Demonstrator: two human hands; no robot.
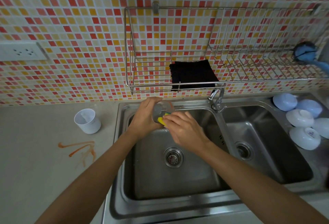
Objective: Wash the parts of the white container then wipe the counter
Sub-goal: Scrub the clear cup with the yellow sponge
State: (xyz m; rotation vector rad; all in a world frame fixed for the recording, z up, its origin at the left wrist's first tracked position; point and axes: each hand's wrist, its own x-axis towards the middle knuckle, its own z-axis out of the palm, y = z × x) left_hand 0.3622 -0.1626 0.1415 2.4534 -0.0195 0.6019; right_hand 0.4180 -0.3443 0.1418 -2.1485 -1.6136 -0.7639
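Over the sink's (122, 152) left basin, my left hand (144, 117) grips a clear round container part (161, 109). My right hand (185, 127) pinches a yellow sponge (161, 120) against it. The white cup (87, 120) stands left of the sink, near orange smears (80, 150).

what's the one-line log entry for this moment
stage: washing | left hand: holds clear lid | right hand: scrubs with yellow sponge | white cup: on counter | orange smear: unwiped
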